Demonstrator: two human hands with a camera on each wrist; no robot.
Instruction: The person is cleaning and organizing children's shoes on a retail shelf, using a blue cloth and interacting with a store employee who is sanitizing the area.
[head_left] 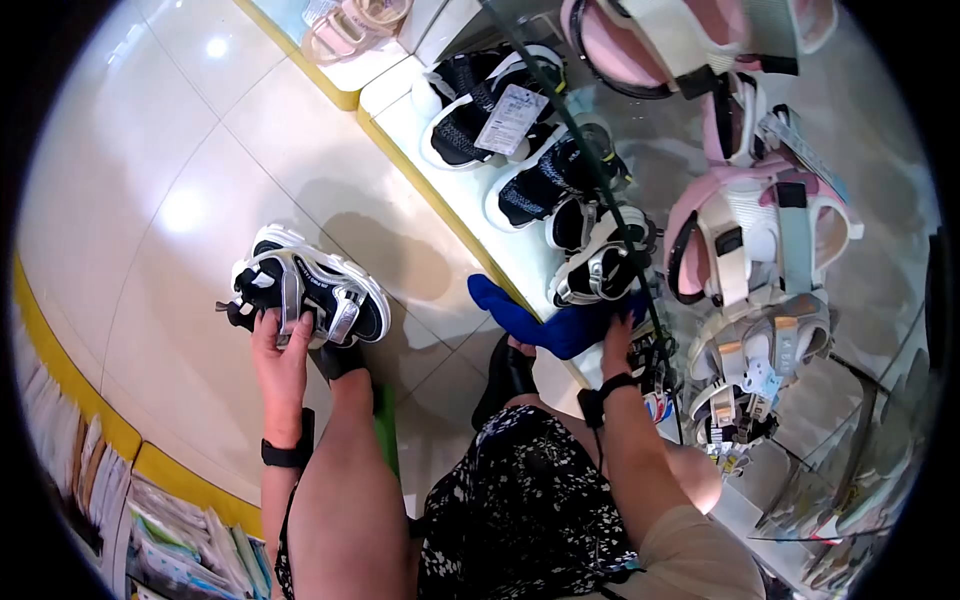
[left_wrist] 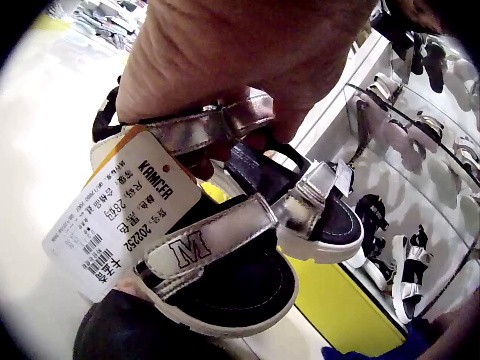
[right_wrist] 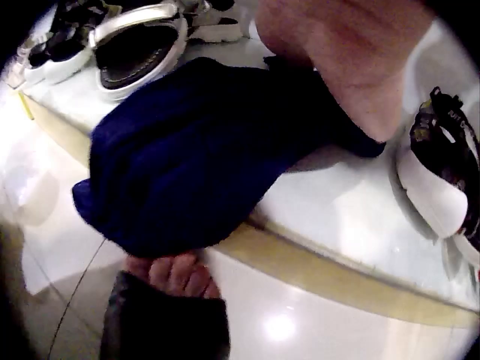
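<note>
My left hand (head_left: 280, 352) grips a pair of black and silver sandals (head_left: 318, 288) with white soles, held above the tiled floor. In the left wrist view, the fingers hook around the silver straps (left_wrist: 191, 133), and a white paper tag (left_wrist: 124, 214) hangs from them. One strap bears a letter M. On the other side, my right hand (head_left: 618, 350) holds a dark blue cloth (head_left: 560, 332) at the edge of the low white shelf. The cloth (right_wrist: 180, 157) droops over that edge in the right wrist view, and the right fingertips are hidden behind it.
Black and white shoes (head_left: 545, 180) line the low shelf (head_left: 400, 95). Over it, a glass shelf with a dark edge (head_left: 595, 150) carries pink and white sandals (head_left: 745, 240). Packaged goods (head_left: 190, 535) stand at lower left. The wearer's feet are on the floor (head_left: 150, 200).
</note>
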